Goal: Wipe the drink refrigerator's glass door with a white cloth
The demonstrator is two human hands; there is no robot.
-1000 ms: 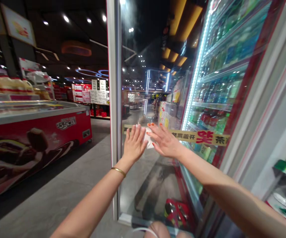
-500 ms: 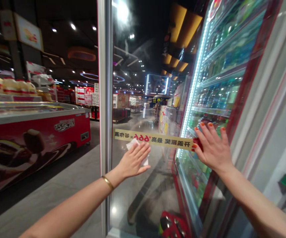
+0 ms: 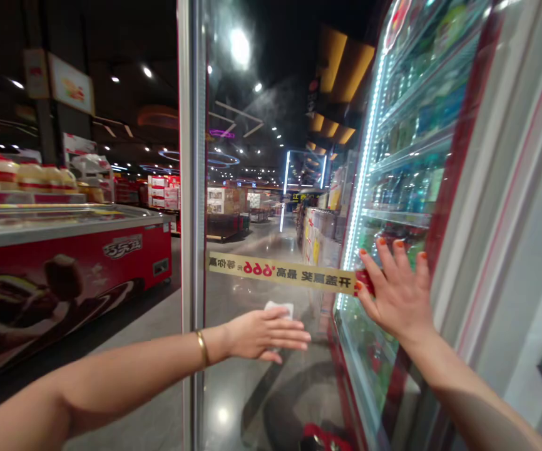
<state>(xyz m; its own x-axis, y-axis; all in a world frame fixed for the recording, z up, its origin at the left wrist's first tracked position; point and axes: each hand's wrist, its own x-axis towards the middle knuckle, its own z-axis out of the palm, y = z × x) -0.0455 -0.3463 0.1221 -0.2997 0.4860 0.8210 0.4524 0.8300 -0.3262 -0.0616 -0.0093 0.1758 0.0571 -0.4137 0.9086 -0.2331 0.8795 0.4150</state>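
An open glass fridge door (image 3: 247, 188) stands in front of me, with a yellow sticker strip (image 3: 280, 273) across it. My left hand (image 3: 264, 334) lies flat on the glass below the strip, fingers stretched out, pressing a small white cloth (image 3: 279, 308) against the pane. A gold bangle circles that wrist. My right hand (image 3: 395, 291) is spread flat, fingers apart with orange nails, against the door near its red hinge edge at the strip's right end.
Lit shelves of bottled drinks (image 3: 407, 150) fill the cooler on the right. A red chest freezer (image 3: 64, 257) stands on the left across a grey floor aisle. Stacked boxes (image 3: 320, 235) and store displays lie further back.
My left hand has slid down the glass with the cloth, from just under the strip to well below it. Earlier my right hand moved from beside the left to the door's hinge side.
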